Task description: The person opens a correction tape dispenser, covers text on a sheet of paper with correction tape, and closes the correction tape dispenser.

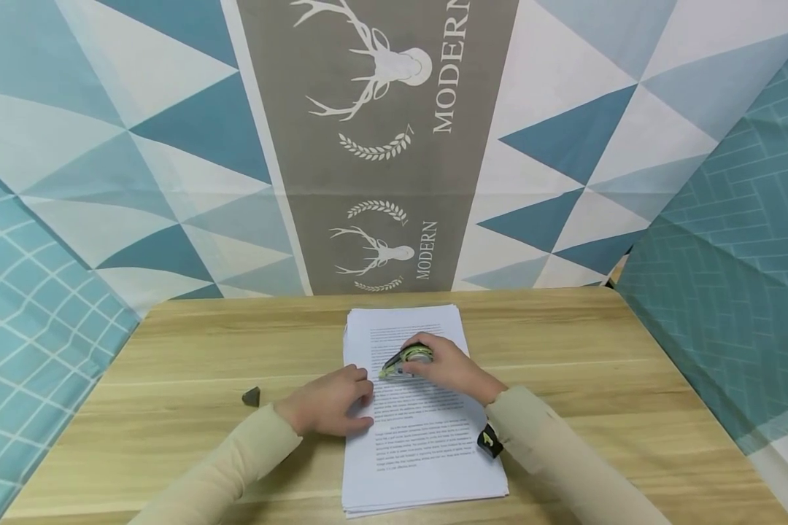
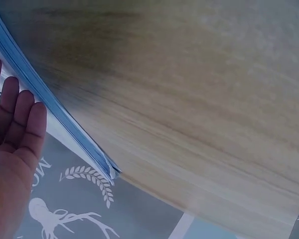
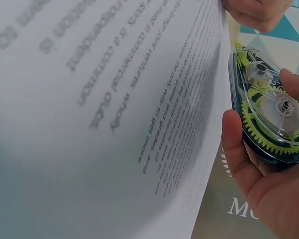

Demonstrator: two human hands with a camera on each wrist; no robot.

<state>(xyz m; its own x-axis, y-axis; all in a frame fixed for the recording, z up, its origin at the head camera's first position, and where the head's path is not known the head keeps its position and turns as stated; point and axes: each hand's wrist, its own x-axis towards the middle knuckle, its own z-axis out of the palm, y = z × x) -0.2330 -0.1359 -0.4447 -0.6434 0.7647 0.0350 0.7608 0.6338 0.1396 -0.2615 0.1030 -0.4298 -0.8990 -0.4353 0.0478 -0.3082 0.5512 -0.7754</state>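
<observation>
My right hand [image 1: 456, 370] holds a correction tape dispenser [image 1: 407, 359] over the top sheet of a stack of printed paper [image 1: 433, 477]. Its tip points left, near the left margin of the text; whether it touches the sheet I cannot tell. In the right wrist view the correction tape shows a clear case with green gears, between thumb and fingers [image 3: 233, 129]. On the stack's left edge rests my left hand [image 1: 333, 402], fingers slightly bent and holding nothing. The left wrist view shows its fingers [image 2: 24, 112] fairly straight beside the paper's edge.
The stack lies on a wooden table [image 1: 565, 350]. Beside the left sleeve is a small dark object [image 1: 252, 397]; a black one with a yellow mark [image 1: 489, 441] is by the right sleeve. Patterned cloth [image 1: 381, 168] hangs behind the table.
</observation>
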